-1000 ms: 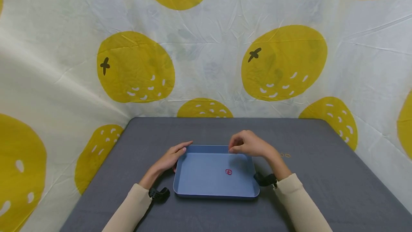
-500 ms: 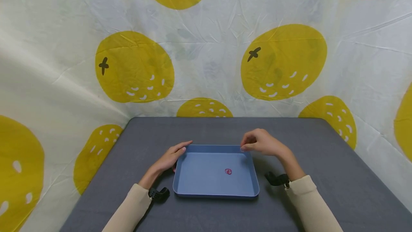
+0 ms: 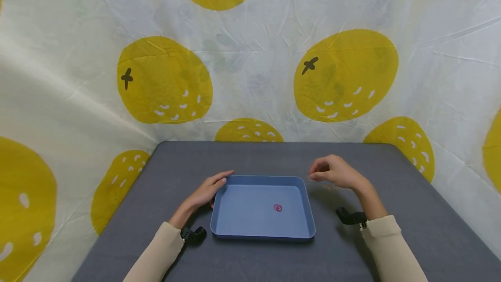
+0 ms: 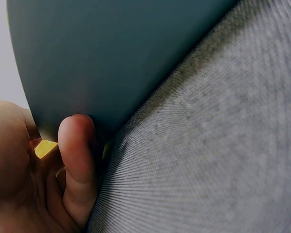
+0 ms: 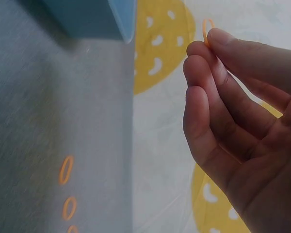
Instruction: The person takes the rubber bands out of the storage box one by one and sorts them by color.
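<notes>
My left hand point(image 3: 207, 193) holds the left side of a blue rectangular tray point(image 3: 309, 212), its thumb along the rim. In the left wrist view, a bent finger point(image 4: 77, 145) presses against the outer wall of the tray. On the tray floor lies a small tangle of red rings point(image 3: 278, 208), like rubber bands. Right of the tray, my right hand point(image 3: 338, 172) is raised above the table. Its thumb and index finger pinch a thin orange rubber band point(image 5: 204, 33), seen clearly in the right wrist view. More orange bands point(image 5: 66, 170) lie in a row on the table below.
A dark grey cloth covers the table point(image 3: 250, 260). Behind it hangs a pale curtain point(image 3: 254, 77) printed with big yellow fruit. A black wrist camera point(image 3: 193, 235) sits on the left wrist, another camera point(image 3: 350, 216) on the right.
My right hand has moved right, from above the tray's back right corner to above the orange bands on the table. The left hand and tray stay put.
</notes>
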A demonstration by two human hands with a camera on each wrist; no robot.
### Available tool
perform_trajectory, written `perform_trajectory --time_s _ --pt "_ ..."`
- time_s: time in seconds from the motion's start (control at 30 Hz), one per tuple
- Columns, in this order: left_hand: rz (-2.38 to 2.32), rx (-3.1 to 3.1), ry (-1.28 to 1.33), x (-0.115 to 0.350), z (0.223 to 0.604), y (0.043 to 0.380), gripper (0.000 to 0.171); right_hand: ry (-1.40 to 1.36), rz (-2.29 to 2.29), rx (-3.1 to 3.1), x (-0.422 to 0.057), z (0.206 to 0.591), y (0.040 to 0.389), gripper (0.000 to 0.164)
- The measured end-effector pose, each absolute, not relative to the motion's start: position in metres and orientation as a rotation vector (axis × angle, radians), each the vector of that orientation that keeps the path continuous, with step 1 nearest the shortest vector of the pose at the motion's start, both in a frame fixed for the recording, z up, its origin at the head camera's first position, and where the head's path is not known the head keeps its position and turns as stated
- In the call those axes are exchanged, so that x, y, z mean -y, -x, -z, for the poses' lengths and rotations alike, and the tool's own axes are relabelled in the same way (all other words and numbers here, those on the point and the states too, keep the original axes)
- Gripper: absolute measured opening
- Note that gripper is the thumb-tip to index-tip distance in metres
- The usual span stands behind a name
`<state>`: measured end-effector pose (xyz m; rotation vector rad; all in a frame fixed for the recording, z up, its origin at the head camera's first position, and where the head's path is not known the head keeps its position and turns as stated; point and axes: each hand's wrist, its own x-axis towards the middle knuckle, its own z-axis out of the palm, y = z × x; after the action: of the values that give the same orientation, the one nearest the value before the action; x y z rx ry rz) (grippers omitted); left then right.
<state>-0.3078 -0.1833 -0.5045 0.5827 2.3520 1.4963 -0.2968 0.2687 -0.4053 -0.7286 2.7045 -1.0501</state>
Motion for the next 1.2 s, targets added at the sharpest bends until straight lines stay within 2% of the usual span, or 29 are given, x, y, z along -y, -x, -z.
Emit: perform_trajectory --time_s 0.57,1.2 --pt "-1.484 -2.357 -0.605 0.182 0.503 0.309 0.047 0.597 1.062 -2.712 -0.301 0.423 0.303 0.010" --pt "-1.478 -2.365 -0.593 0.184 0.504 0.307 0.046 0.550 0.940 -2.758 -0.295 0.452 0.315 0.006"
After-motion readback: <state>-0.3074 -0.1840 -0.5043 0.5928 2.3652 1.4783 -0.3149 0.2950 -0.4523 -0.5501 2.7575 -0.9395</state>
